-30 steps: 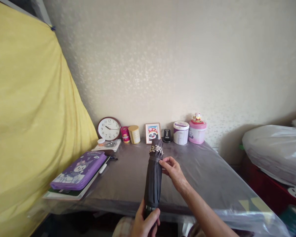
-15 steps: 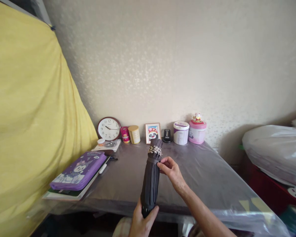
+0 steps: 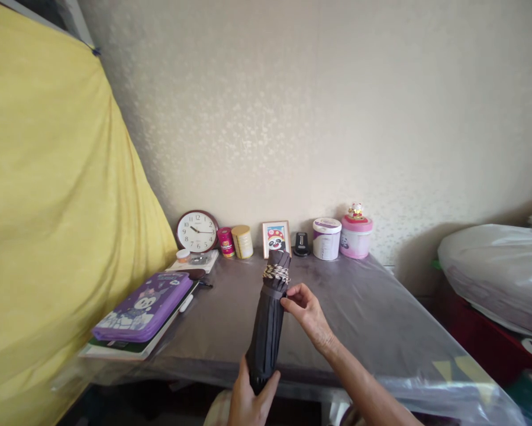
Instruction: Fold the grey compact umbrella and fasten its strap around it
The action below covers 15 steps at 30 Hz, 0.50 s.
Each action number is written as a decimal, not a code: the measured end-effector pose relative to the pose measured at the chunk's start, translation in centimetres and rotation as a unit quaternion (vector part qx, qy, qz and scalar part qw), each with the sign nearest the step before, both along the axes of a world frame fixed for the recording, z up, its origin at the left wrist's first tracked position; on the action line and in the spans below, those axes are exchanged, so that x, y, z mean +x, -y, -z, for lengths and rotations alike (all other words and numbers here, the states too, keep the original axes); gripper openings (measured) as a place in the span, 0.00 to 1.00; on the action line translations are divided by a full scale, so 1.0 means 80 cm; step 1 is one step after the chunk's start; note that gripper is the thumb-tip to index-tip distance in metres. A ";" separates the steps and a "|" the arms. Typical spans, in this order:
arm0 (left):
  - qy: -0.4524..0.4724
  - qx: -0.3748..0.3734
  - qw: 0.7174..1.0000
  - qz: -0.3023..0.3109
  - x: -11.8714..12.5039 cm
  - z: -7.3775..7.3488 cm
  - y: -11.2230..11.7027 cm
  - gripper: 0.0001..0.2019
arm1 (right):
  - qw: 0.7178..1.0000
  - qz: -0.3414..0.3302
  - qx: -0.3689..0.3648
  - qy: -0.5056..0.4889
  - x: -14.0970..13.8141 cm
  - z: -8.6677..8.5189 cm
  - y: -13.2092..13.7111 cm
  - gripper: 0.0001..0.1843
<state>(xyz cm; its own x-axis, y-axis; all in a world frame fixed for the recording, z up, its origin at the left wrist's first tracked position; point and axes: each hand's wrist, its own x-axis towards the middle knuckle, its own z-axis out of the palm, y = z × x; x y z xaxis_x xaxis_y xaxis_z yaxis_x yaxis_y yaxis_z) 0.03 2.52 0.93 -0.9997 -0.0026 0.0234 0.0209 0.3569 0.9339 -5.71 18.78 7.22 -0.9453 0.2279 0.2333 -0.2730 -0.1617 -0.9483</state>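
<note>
A folded black umbrella [image 3: 268, 331] is held up in front of the table, slightly tilted, its top end pointing away from me. My left hand [image 3: 252, 393] wraps round its lower end. A patterned cord [image 3: 276, 272] is wound about the umbrella near the top, and just below it runs a dark closure strap [image 3: 272, 292]. At the strap's right side, my right hand [image 3: 305, 307] pinches with thumb and forefinger; the strap's end seems to lie between them, mostly hidden by the fingertips.
Along the wall, a clock [image 3: 197, 231], a pink can [image 3: 225, 242], a yellow-lidded can [image 3: 242, 241], a picture frame [image 3: 276, 234] and two tubs [image 3: 326, 239] line the table [image 3: 358, 313]. A purple case [image 3: 144, 307] lies on books at left. A yellow curtain [image 3: 57, 195] hangs beside them.
The umbrella's lower end and my left hand have shifted slightly left and down. My right hand stays pinched at the strap, with barely any movement.
</note>
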 end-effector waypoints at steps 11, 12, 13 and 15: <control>-0.033 -0.075 0.996 -0.016 -0.008 0.021 0.002 0.18 | 0.998 -0.046 -0.035 0.004 0.002 0.003 0.005 0.17; -0.033 -0.071 0.997 -0.018 -0.007 0.019 0.002 0.18 | 0.998 -0.047 -0.035 0.003 0.002 0.003 0.004 0.17; -0.028 -0.068 0.997 -0.020 -0.006 0.016 0.002 0.17 | 0.998 -0.047 -0.033 0.002 0.002 0.003 0.004 0.17; 0.004 -0.067 0.997 -0.025 -0.003 0.011 0.002 0.16 | 0.998 -0.046 -0.030 -0.001 0.001 0.004 0.003 0.18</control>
<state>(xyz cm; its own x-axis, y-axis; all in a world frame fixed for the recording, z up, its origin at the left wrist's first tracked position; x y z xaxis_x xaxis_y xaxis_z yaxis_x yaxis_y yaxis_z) -0.20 2.37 0.07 -0.9986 -0.0500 0.0188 -0.0075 0.4786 0.8780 -5.64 18.58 6.93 -0.9624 0.1533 0.2243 -0.2568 -0.2436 -0.9353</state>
